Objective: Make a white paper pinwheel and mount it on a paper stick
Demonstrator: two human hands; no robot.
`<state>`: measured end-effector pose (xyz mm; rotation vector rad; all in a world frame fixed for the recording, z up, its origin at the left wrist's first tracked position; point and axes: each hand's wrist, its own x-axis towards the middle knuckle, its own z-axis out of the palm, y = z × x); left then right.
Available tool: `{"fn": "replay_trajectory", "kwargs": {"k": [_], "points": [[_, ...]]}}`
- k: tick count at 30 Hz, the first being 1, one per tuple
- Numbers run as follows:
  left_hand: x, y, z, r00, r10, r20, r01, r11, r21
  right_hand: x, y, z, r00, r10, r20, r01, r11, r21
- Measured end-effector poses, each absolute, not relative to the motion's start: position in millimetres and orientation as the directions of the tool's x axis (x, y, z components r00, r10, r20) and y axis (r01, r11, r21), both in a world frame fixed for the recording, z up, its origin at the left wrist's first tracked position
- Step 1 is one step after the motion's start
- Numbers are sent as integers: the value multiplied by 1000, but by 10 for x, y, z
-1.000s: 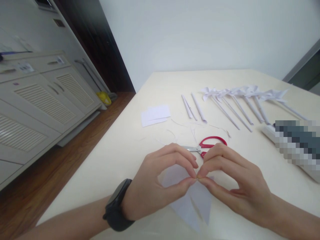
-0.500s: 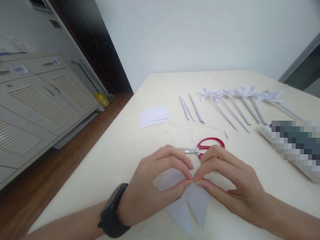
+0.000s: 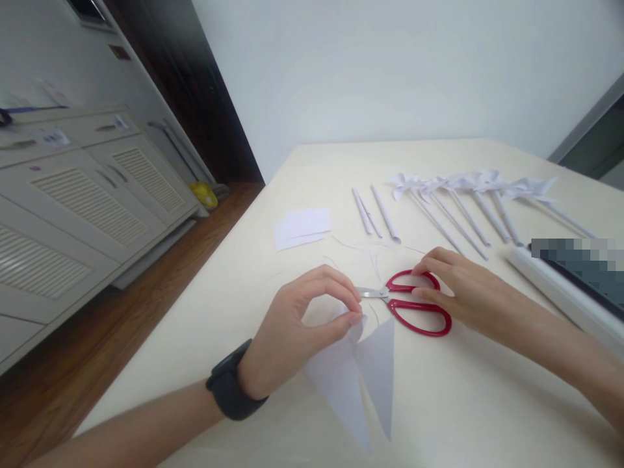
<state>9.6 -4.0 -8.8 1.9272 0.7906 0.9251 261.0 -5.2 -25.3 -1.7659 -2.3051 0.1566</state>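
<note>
My left hand (image 3: 312, 331), with a dark watch at the wrist, pinches a piece of white paper (image 3: 341, 383) between thumb and fingertips. Slits divide this paper into pointed flaps that hang toward me, and its upper part curls under the fingers. My right hand (image 3: 451, 283) is at the red-handled scissors (image 3: 420, 320), thumb inside the upper loop and fingers bent over its far rim. The scissors lie flat, blades slightly apart and pointing left, their tips partly behind my left hand. Thin paper strips (image 3: 374, 265) are scattered just beyond the blades.
Two overlapping white paper sheets (image 3: 305, 227) lie at the left. Rolled paper sticks (image 3: 385, 213) sit mid-table, with several paper pinwheels (image 3: 480, 182) farther right. A long white object (image 3: 556, 286), partly blurred out, lies near the right edge. Cabinets (image 3: 112, 188) stand beyond the table's left edge.
My right hand has let go of the paper and moved right and away to the scissors' handle. My left hand still pinches the paper, which has shifted slightly left.
</note>
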Motion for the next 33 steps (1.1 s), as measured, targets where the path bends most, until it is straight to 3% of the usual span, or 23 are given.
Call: {"fn": "replay_trajectory", "kwargs": {"k": [6,12,17,22,28,33], "points": [[87,-46,-80,507,811,293,218,-450,866,2491,-117,-205,-390,918,72,888,396,-233],[81,-41,-106,466,833,298,251,-448,858,2414,-144,-250,-286,952,106,922,303,-239],[71,-21,-107,473,833,286,195,-415,889,2404,-164,-139,-161,983,85,854,182,-487],[79,-4,-101,487,836,254,83,-334,939,2342,-197,-64,-173,972,159,738,235,-633],[91,-6,-97,476,850,226,68,-292,954,2243,-261,-28,-209,973,97,721,220,-657],[102,-15,-93,476,855,208,89,-282,955,2206,-341,-45,-264,961,79,763,258,-593]]}}
